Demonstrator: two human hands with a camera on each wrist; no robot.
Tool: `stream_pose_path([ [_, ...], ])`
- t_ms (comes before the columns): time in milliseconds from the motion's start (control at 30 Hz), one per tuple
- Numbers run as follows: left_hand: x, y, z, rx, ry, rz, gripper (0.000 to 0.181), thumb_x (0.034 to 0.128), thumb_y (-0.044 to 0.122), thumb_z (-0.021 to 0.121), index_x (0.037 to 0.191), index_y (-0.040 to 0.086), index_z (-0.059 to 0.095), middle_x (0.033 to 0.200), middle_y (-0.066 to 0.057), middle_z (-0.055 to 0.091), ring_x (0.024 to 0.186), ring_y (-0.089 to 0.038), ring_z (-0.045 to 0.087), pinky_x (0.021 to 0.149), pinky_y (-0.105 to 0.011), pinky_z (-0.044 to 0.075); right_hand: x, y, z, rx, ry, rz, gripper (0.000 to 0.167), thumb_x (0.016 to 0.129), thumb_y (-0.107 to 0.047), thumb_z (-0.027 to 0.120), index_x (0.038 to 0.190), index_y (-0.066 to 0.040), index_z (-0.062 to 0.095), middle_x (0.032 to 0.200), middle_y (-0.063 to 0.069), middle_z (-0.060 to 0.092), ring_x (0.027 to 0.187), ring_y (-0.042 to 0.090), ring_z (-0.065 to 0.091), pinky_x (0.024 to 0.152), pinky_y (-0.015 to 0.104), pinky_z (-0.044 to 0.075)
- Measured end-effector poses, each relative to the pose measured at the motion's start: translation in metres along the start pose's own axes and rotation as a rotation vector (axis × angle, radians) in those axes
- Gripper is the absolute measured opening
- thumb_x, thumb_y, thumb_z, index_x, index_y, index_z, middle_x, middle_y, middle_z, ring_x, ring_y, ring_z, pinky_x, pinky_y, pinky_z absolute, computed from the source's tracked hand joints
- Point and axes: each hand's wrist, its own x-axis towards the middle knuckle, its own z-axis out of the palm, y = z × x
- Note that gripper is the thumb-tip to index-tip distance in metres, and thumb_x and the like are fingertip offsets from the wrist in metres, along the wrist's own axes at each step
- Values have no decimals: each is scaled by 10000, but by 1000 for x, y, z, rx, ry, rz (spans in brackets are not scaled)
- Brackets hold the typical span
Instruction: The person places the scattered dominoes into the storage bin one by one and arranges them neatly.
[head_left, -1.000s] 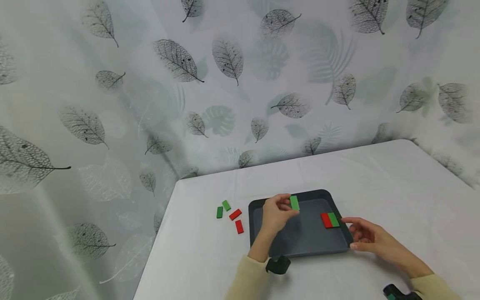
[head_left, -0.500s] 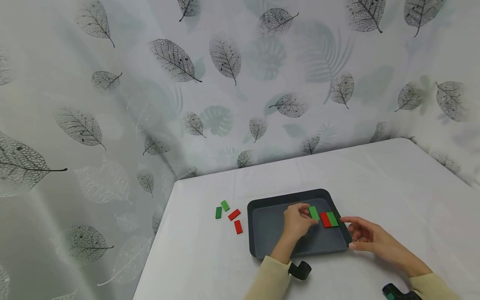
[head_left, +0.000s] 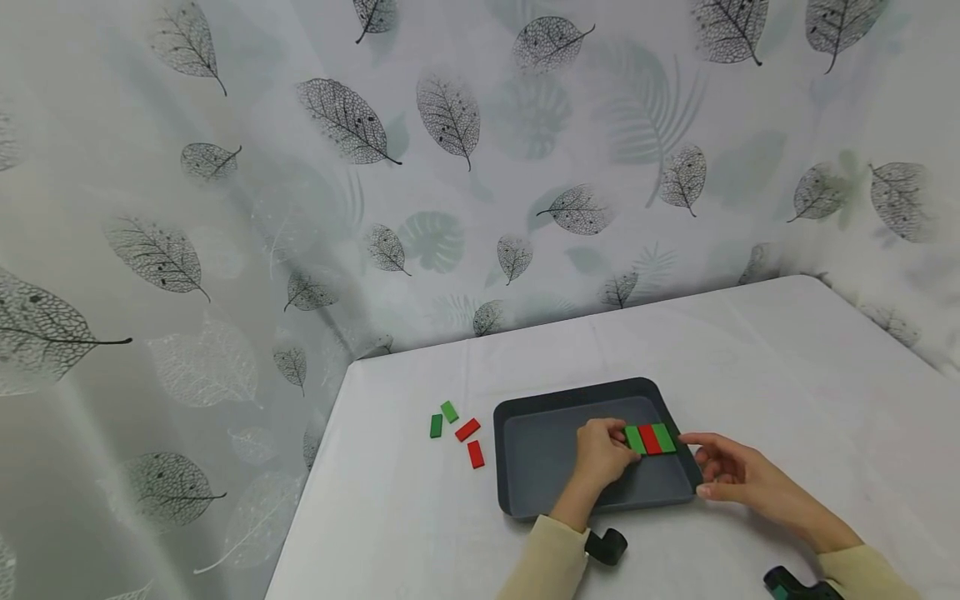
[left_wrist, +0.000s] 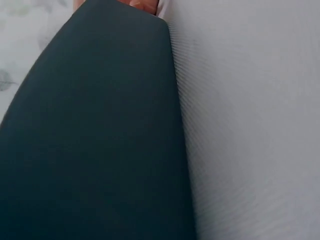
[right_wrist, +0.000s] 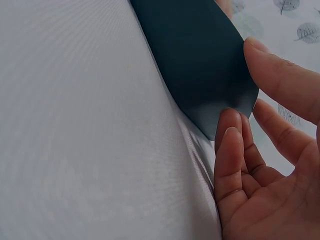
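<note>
My left hand [head_left: 602, 452] reaches into the dark grey tray [head_left: 536, 467] and pinches a green block [head_left: 635, 440] by its ends. That block lies flat against a red block [head_left: 650, 439], with another green block [head_left: 663, 437] on the far side, making a row near the tray's right wall. My right hand [head_left: 738, 473] is at the tray's right edge, index finger and thumb touching its outside. In the right wrist view the thumb [right_wrist: 280, 75] meets the rim while the other fingers bend loosely. The left wrist view mostly shows the tray's side [left_wrist: 110, 125].
Left of the tray, on the white-covered table [head_left: 390, 517], lie a dark green block [head_left: 436, 426], a lighter green block [head_left: 449, 411] and two red blocks, one angled [head_left: 467, 429] and one nearer [head_left: 476, 454]. A leaf-patterned curtain [head_left: 465, 200] hangs behind.
My left hand has carried the green block rightward across the tray and lowered it beside the red block. The right hand has stayed at the tray's edge.
</note>
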Motion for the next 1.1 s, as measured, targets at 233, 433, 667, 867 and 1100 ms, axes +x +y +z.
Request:
stream_pose_path([
  [233, 1, 0, 2, 80, 1, 37, 421, 635, -38, 864, 1037, -7, 743, 737, 7, 653, 578, 27, 574, 634, -129, 469, 0, 1, 1, -8, 4, -13, 601, 853, -23, 704, 1375, 73, 424, 1017, 15, 513, 817, 113, 550, 648, 254, 482],
  [433, 1, -1, 3, 182, 9, 57, 423, 650, 32, 881, 1053, 37, 751, 728, 46, 638, 615, 20, 532, 684, -149, 467, 0, 2, 1, 5, 10, -30, 594, 848, 2, 700, 1376, 58, 433, 1015, 7, 514, 804, 115, 549, 637, 261, 476],
  [667, 1, 0, 4, 240, 15, 77, 478, 635, 64, 902, 1083, 40, 739, 714, 52, 611, 637, -3, 510, 699, -161, 467, 1, 4, 0, 21, -1, -55, 587, 855, 44, 675, 1395, -7, 452, 1022, -3, 516, 807, 117, 543, 631, 257, 471],
  [867, 0, -1, 0, 237, 22, 105, 559, 649, 127, 904, 1162, 40, 700, 707, 58, 573, 686, -8, 486, 728, -167, 458, 0, 4, 0, 23, 1, -44, 585, 857, 45, 673, 1396, -30, 460, 1014, -3, 517, 815, 128, 545, 636, 253, 474],
  [1100, -2, -6, -41, 160, 126, 331, 530, 711, 171, 852, 1190, 32, 672, 838, -35, 634, 623, -16, 543, 627, -116, 415, 1, 1, 0, 26, -3, -19, 587, 857, 18, 684, 1388, 33, 435, 1013, -1, 516, 818, 124, 548, 646, 250, 482],
])
